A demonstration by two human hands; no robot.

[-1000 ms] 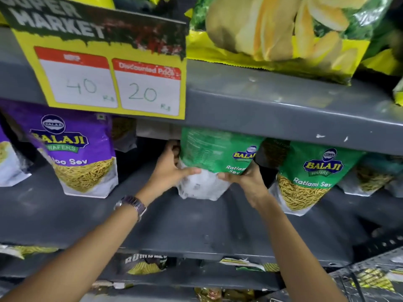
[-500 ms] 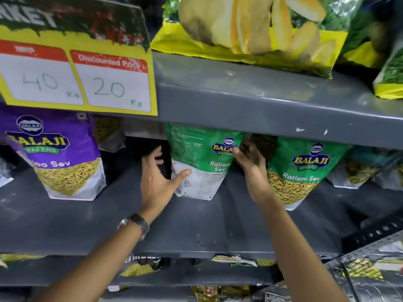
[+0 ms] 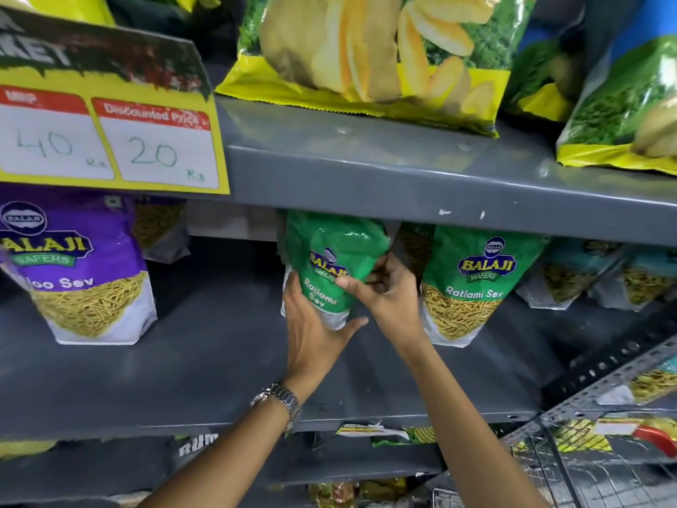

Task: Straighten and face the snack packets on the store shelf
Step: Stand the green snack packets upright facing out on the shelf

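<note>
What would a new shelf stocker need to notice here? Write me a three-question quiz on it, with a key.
1. True or false: both hands are on the same green packet.
2. Multiple choice: what stands on the shelf directly right of the held packet? A) a purple Aloo Sev packet B) a green Ratlami Sev packet facing forward C) a yellow chips bag
3. Fill in: the discounted price on the yellow sign reads ___.

Key:
1. True. The left hand cups its lower edge and the right hand grips its right side.
2. B, the upright Ratlami Sev packet.
3. 20.
</note>
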